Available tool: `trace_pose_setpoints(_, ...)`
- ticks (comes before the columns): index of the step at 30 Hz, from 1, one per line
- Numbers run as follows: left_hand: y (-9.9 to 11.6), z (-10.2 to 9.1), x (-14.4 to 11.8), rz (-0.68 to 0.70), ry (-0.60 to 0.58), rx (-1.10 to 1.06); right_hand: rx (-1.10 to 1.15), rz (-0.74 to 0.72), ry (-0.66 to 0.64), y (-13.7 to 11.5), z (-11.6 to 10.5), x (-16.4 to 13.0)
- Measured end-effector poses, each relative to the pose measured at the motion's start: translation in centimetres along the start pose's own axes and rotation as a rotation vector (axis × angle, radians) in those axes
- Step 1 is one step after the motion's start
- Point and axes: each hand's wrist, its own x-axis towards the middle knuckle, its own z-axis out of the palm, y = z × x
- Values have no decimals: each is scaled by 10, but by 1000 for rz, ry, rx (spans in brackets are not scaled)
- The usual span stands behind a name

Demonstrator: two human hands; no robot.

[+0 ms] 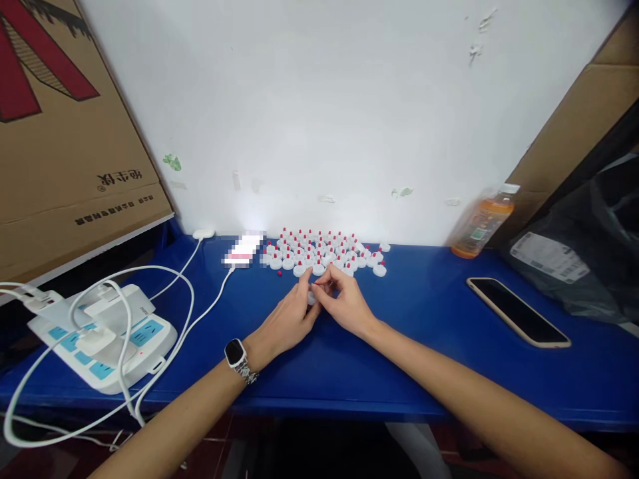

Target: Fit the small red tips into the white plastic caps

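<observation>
Both hands meet over the middle of the blue table (409,372). My left hand (289,318), with a watch on its wrist, pinches a small white cap (312,297) between its fingertips. My right hand (344,303) holds a tiny red piece (318,284) against that cap. Just behind the hands lies a cluster of several white caps with red tips (324,253), set close together near the wall.
A white power strip (107,339) with plugs and looping cables lies at the left. A blurred device (243,249) sits left of the caps. A phone (516,311) lies at the right, an orange drink bottle (482,223) and a dark bag (584,253) behind it. Cardboard leans on both sides.
</observation>
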Motion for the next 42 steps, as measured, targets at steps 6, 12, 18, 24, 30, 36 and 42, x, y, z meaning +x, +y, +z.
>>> trace_pose_setpoints(6,-11,-2,1,-45,100,77,-290,-134,-27,9,-20,18)
trace_pose_setpoints(12,-12,-5,2,-35,85,127,-771,-266,-162,19,-28,32)
trace_pose_setpoints(18,3,-4,11,-7,127,116,-680,-229,-37,15,-42,27)
trace_pose_setpoints(24,40,11,42,150,31,99,-522,-46,227,39,-113,32)
trace_pose_setpoints(30,65,50,89,261,-25,80,-590,338,354,96,-175,62)
trace_pose_setpoints(36,62,71,101,317,-76,72,-614,376,291,128,-183,92)
trace_pose_setpoints(42,65,57,87,357,-66,56,-570,247,328,89,-170,71)
